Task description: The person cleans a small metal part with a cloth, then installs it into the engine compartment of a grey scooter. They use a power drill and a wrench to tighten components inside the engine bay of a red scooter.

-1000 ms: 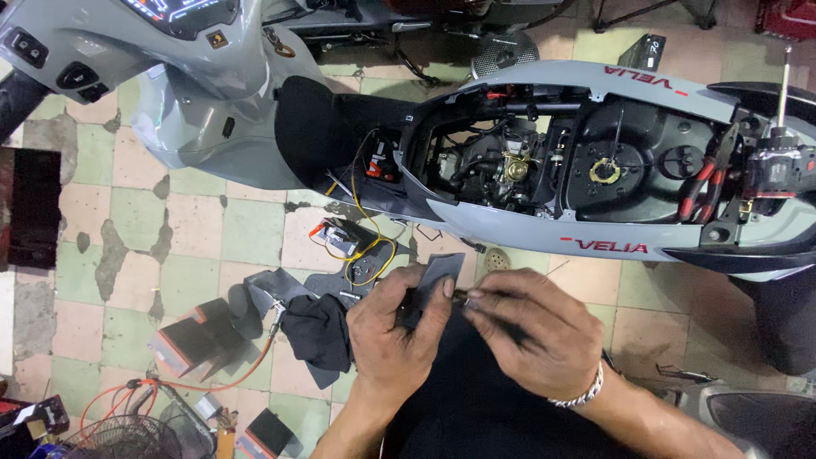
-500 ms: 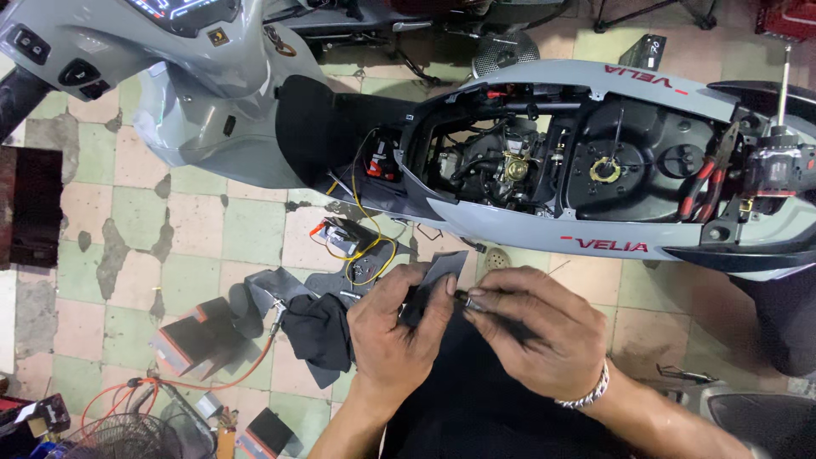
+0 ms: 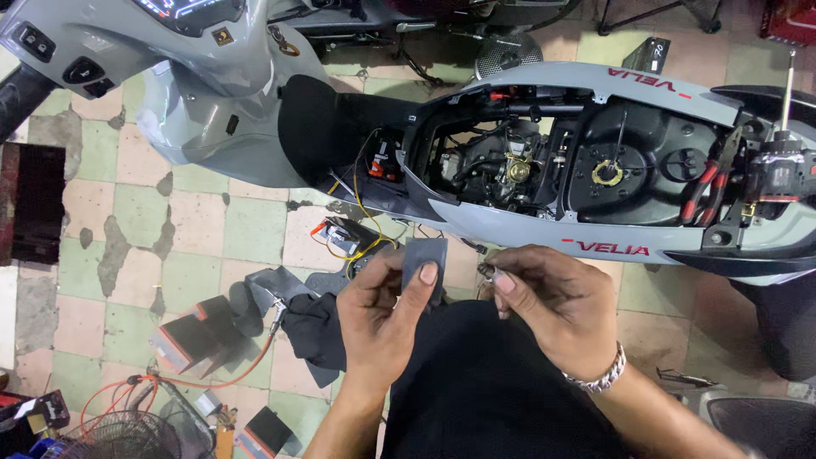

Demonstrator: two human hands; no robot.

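Observation:
My left hand (image 3: 382, 316) pinches a small grey square sheet, like sandpaper (image 3: 424, 255), between thumb and fingers. To its right, my right hand (image 3: 557, 306) grips a small dark metal part (image 3: 487, 270) by its end; a silver bracelet sits on that wrist. The two hands are a little apart, above my dark-clothed lap. Just beyond them stands a grey scooter (image 3: 510, 217) with its seat off, its engine bay and wiring exposed.
Red-handled pliers (image 3: 710, 183) rest in the open scooter body. On the tiled floor to the left lie a dark rag (image 3: 314, 331), black plastic parts (image 3: 191, 336), orange and yellow wires (image 3: 361, 246) and a wire fan guard (image 3: 119, 438).
My hands were together working the part against the sheet; now they have separated, the left lifting the grey sheet and the right drawing the metal part away to the right.

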